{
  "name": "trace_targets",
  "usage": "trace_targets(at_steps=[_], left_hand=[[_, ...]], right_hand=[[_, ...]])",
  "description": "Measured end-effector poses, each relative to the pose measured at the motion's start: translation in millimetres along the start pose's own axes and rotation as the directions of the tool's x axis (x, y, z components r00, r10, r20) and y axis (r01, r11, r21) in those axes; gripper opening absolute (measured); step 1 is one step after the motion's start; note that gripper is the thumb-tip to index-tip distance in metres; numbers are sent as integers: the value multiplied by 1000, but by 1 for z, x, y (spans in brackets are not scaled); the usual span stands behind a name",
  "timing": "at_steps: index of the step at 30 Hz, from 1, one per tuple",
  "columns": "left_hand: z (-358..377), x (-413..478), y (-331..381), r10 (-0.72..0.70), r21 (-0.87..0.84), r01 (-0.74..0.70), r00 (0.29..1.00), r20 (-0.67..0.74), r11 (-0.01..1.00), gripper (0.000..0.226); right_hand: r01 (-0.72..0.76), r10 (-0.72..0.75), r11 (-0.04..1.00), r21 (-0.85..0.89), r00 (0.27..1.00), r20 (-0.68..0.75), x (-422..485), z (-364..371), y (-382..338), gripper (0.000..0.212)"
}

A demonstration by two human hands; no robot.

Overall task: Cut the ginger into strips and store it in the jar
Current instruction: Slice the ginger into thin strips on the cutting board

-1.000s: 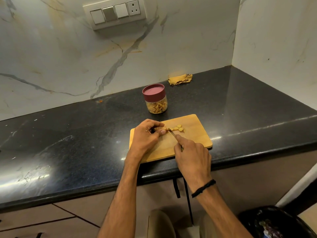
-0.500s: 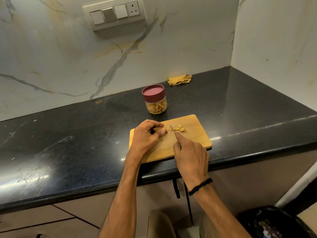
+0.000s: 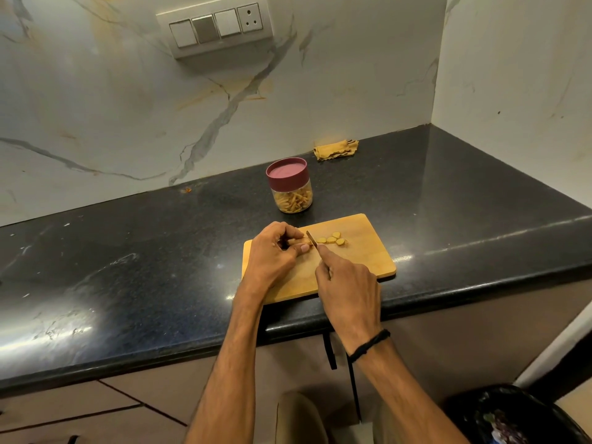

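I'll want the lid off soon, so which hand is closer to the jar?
Left. The left hand holds ginger on the board, just on the near side of the jar. The right hand, gripping the knife, sits nearer the counter edge and off to the right.

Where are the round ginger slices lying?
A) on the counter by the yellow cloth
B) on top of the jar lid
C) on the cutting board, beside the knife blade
C: the ginger slices lie on the cutting board beside the knife in the right hand.
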State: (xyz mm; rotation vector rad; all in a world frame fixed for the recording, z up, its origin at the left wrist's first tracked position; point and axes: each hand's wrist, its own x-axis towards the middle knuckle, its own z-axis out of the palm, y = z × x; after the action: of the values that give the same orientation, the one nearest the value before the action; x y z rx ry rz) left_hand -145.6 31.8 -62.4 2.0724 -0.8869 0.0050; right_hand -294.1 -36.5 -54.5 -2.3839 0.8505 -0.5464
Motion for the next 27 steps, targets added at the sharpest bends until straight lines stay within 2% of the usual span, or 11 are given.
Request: trace_targets(at_steps=[8,17,27], left_hand=[[0,1,-3,-4,-27,4,1000,-5,1000,20],[1,-1,-2,3,-69,-5,1000,-28,998,16],[0,0,-3,55,-16,-56,998,-36,998,13]], right_hand=[[12,-12,1000,-7,1000,7,1,0,-4,46],[40,-40,991,-128,999,2,-3,5,-9,47],[33,-21,980,-196,998,64,12,7,-20,47]])
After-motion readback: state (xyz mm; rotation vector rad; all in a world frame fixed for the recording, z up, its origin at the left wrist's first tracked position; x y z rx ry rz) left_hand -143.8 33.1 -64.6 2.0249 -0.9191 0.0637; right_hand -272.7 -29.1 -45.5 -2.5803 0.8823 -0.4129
